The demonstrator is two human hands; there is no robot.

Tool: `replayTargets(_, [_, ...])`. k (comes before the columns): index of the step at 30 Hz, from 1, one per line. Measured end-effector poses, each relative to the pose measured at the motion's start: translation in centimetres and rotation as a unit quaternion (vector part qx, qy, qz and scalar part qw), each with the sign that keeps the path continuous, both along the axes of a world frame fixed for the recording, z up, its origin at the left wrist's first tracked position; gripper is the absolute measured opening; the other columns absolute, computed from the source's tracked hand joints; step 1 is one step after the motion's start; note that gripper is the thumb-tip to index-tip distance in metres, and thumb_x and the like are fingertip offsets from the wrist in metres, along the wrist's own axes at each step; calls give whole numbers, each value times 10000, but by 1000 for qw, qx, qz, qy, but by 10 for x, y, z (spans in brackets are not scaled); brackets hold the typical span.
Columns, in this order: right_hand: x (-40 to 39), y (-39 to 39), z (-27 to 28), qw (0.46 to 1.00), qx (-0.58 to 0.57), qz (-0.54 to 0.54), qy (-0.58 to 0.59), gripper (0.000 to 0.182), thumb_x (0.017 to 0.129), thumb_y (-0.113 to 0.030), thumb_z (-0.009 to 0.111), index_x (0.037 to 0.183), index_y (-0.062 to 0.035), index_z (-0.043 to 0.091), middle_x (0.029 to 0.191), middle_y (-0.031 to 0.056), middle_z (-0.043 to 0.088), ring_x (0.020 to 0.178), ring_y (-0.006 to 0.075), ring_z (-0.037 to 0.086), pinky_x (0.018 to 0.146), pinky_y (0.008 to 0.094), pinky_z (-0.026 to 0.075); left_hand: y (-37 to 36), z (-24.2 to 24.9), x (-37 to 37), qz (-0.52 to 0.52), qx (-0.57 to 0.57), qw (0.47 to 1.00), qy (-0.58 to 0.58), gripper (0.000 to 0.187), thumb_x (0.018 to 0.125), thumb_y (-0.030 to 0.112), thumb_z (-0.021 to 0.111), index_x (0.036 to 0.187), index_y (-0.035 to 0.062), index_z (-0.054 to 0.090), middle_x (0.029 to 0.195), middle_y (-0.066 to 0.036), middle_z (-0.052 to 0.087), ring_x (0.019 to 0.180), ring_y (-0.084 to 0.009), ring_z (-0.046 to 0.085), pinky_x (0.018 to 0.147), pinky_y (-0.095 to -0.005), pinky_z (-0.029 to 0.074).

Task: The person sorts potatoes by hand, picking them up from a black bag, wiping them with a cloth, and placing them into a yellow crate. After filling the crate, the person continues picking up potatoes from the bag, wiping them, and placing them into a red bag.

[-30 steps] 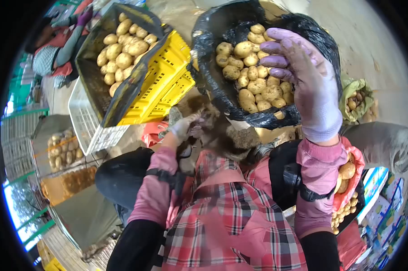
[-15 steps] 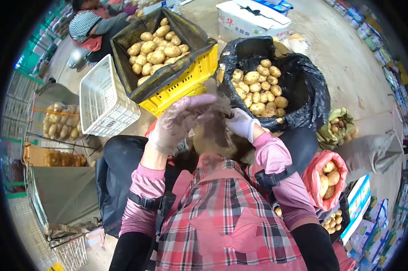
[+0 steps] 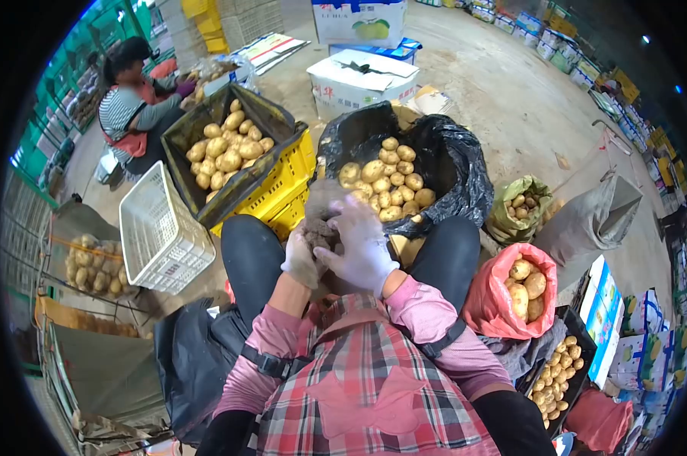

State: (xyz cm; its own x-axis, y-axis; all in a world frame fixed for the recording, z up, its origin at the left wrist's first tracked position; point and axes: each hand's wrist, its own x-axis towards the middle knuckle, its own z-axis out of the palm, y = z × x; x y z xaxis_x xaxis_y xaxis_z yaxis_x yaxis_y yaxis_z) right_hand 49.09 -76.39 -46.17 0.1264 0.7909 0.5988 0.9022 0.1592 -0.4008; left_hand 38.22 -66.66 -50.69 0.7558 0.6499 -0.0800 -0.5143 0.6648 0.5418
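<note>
In front of my apron both gloved hands meet over a dark grey-brown, rough, cloth-like bundle (image 3: 322, 235). My left hand (image 3: 304, 254), in a soiled white glove, is closed round its left side, the fingers smeared by motion. From the right, my right hand (image 3: 362, 247) presses thumb and bent fingers on the bundle in a paler glove. Just beyond my knees stands a container lined with black plastic (image 3: 465, 163), with potatoes (image 3: 393, 178) heaped inside. Left of it, a yellow crate (image 3: 271, 190) with a dark liner holds more potatoes (image 3: 226, 152).
A white plastic basket (image 3: 161, 232) stands at the left, near a net bag of potatoes (image 3: 96, 266). On the right are a pink sack (image 3: 499, 311), a green sack (image 3: 503, 220) and a black crate (image 3: 575, 327), all with potatoes. Another person (image 3: 134, 110) sits at the far left.
The view has tilted up and shifted, showing more floor and boxes ahead. My hands have drawn closer together, the right hand now over the dark bundle with its fingers more spread.
</note>
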Motion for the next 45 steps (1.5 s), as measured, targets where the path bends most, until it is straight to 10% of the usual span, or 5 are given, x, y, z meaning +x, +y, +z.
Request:
replayTargets(10, [55, 50, 0, 987, -33, 26, 155, 395, 946, -317, 542, 1290, -122, 546, 1045, 198, 673, 971, 373, 645, 812, 452, 502, -15, 49, 32, -79, 90, 992, 43, 444, 1062, 312, 385, 1432, 68, 420, 1369, -98, 503, 1303, -189, 440, 1134, -338, 311])
replayTargets(21, [251, 45, 76, 909, 185, -191, 322, 435, 964, -209, 603, 1327, 20, 531, 1176, 163, 679, 1039, 204, 670, 911, 277, 512, 110, 108, 160, -165, 578, 686, 410, 605, 979, 281, 552, 1452, -32, 341, 1368, -146, 511, 1246, -207, 485, 1052, -300, 371])
replayTargets(24, [263, 19, 88, 867, 203, -159, 426, 385, 982, -161, 571, 1312, 34, 534, 1126, 177, 686, 1023, 176, 649, 911, 297, 507, 235, -5, 229, -264, 321, 885, 210, 514, 984, 363, 540, 1404, 82, 449, 1341, -105, 550, 1130, -206, 563, 979, -339, 442])
replayTargets(34, [262, 18, 60, 961, -53, -172, 209, 593, 974, -411, 515, 1411, -21, 418, 1120, 185, 640, 954, 358, 647, 842, 393, 520, 273, -240, 396, -233, 699, 346, 581, 625, 910, 372, 597, 1391, 14, 419, 1383, -150, 503, 1273, -295, 482, 1051, -356, 385])
replayTargets(45, [267, 32, 54, 964, -89, -194, 161, 598, 902, -409, 591, 1372, -54, 488, 1214, 176, 604, 963, 361, 646, 819, 424, 531, 280, -369, 413, -189, 664, 234, 685, 637, 786, 395, 721, 1297, 99, 482, 1261, -106, 568, 1167, -280, 559, 960, -398, 455])
